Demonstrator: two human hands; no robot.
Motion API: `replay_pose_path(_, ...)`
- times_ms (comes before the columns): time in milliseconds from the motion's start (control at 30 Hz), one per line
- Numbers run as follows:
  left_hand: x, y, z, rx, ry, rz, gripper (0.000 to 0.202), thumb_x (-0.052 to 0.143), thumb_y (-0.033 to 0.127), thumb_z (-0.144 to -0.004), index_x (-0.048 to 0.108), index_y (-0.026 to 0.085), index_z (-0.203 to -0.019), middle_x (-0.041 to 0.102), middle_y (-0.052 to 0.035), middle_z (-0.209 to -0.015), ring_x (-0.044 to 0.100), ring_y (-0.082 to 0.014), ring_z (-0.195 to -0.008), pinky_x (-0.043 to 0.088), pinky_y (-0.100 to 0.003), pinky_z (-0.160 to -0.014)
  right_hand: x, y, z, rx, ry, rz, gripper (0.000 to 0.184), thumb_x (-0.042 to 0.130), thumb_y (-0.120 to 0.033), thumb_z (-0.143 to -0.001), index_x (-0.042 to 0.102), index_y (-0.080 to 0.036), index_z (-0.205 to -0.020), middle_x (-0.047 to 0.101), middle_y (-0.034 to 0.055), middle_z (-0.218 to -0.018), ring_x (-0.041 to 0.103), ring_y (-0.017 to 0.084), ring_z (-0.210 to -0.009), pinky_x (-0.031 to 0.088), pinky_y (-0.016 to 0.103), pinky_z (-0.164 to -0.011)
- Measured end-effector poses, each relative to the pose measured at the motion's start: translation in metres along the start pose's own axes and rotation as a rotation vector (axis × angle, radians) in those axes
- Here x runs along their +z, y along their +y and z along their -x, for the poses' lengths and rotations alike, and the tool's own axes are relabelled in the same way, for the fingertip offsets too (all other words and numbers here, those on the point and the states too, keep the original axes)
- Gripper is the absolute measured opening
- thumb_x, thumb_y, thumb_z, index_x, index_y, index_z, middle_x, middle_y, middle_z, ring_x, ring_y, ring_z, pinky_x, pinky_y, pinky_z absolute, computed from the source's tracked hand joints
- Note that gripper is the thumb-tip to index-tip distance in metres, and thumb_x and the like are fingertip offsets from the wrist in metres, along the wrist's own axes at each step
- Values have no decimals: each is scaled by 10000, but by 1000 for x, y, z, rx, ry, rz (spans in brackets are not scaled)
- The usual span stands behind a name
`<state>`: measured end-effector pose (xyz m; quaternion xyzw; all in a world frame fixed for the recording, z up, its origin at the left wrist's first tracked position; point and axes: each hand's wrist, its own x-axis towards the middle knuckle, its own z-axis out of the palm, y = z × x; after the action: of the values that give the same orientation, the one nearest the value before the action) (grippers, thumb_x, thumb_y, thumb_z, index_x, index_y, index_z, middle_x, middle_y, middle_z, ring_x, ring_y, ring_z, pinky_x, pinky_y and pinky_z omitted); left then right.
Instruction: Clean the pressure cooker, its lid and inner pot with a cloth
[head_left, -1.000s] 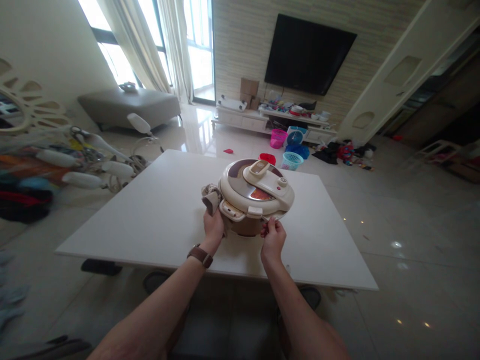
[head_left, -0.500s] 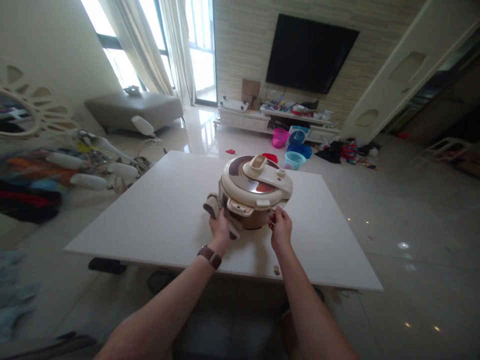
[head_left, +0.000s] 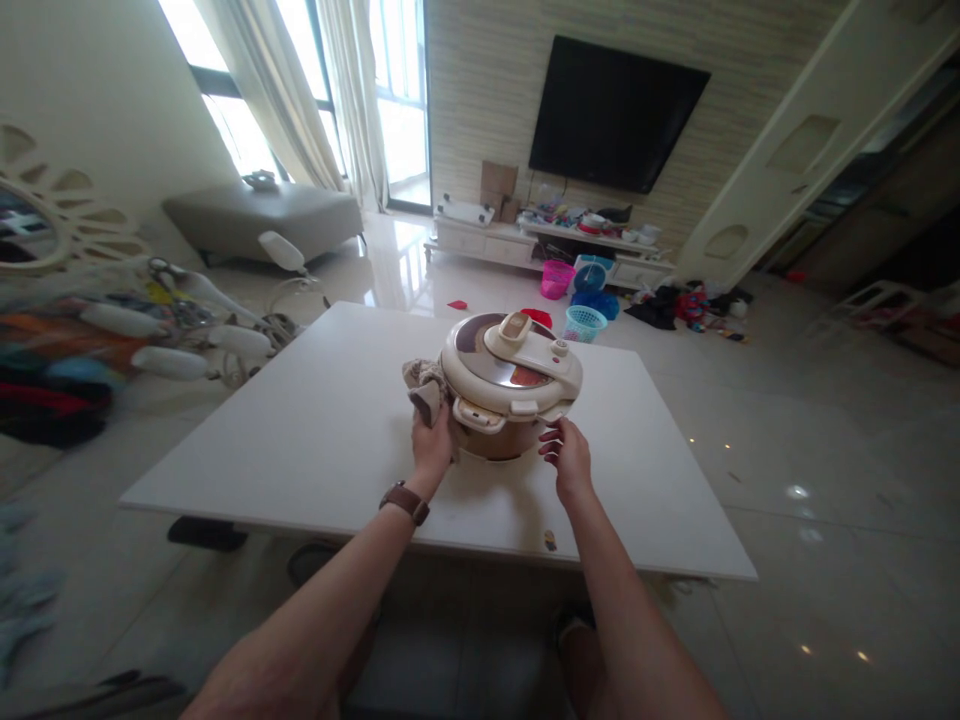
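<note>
A cream and brown electric pressure cooker (head_left: pixel 499 370) stands upright on the white table (head_left: pixel 315 400), its lid on. My left hand (head_left: pixel 433 440), with a brown watch on the wrist, is closed round a bunched grey-beige cloth (head_left: pixel 425 388) at the cooker's left side. Part of the cloth hides behind my fingers. At the cooker's front right, just below the lid's rim, my right hand (head_left: pixel 568 455) has its fingers bent but apart, with nothing visible in them. Whether its fingertips touch the cooker I cannot tell.
A small sticker-like mark (head_left: pixel 550 540) is near the table's front edge. Beyond the table are a blue basket (head_left: pixel 585 322) and a pink basket (head_left: pixel 557 279) on the floor. A lamp with white shades (head_left: pixel 240 341) stands at the left. A TV (head_left: pixel 616 112) hangs on the wall.
My left hand has drawn the cloth up against the cooker's left side, and its lower end no longer sticks out to the right. The fingers of my right hand have loosened from a pinch.
</note>
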<state>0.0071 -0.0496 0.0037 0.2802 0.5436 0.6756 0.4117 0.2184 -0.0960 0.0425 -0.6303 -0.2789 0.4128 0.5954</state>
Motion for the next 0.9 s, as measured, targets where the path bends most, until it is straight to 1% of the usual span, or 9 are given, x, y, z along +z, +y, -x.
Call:
replay_pose_path(100,-2,-10,-10,-136,44,12,318,847,258,-787,788,192,-1092,804,-112,-1120,708,-324,-1245,494,-449,-1147,0,0,0,8,21,-9,362,608,-557,-819,644,-201,-865,679,-15,-678,581,112,-472,383,222,-456)
replay_pose_path(200,0,3,-24,-127,80,44,319,755,298,-867,767,152,-1150,790,-144,-1186,723,-314,-1209,531,-453,-1098,-1,0,-1,-3,58,-21,293,597,-486,-787,637,-205,-859,676,-25,-701,584,105,-474,384,221,-462)
replay_pose_path(300,3,38,-28,144,30,-26,367,709,328,-902,762,142,-1214,775,-151,-1254,707,-303,-1233,515,-446,-1123,-4,-2,-1,-26,88,-31,264,577,-441,-756,642,-202,-848,675,-28,-717,584,98,-480,393,221,-471)
replay_pose_path(400,5,76,-13,554,-397,-362,370,722,250,-862,778,201,-1224,767,-107,-1314,642,-319,-1332,452,-466,-1203,-9,-3,0,-33,75,-37,268,576,-435,-732,648,-200,-841,675,-27,-719,583,100,-485,396,220,-474)
replay_pose_path(467,7,92,2,706,-593,-630,492,653,146,-861,740,262,-1331,703,-53,-1458,526,-318,-1472,345,-522,-1284,-11,-3,0,-31,58,-34,274,583,-438,-715,649,-201,-836,678,-26,-723,587,101,-489,397,220,-475)
replay_pose_path(600,10,88,14,769,-572,-706,684,614,31,-795,690,299,-1420,612,-10,-1574,395,-294,-1579,246,-514,-1341,-15,-3,2,-30,52,-30,280,580,-445,-692,651,-206,-817,684,-21,-732,589,101,-500,402,220,-477)
replay_pose_path(700,8,69,-5,568,-373,-415,520,695,98,-800,751,244,-1296,696,-72,-1457,505,-313,-1502,336,-478,-1301,-17,-2,4,-32,50,-30,288,575,-453,-678,652,-208,-806,689,-17,-733,589,102,-498,404,223,-477)
replay_pose_path(800,2,51,-31,84,-161,-83,304,741,229,-843,763,192,-1144,790,-97,-1194,697,-298,-1247,511,-448,-1153,-17,-3,5,-30,45,-30,293,588,-457,-659,652,-207,-798,690,-16,-728,585,101,-492,402,223,-478)
replay_pose_path(900,-7,44,-46,-397,-13,233,215,655,219,-901,723,136,-1088,795,-123,-1075,758,-264,-1082,599,-414,-1025,-17,-5,4,-25,30,-24,287,622,-458,-648,652,-207,-784,688,-17,-715,582,101,-492,400,223,-481)
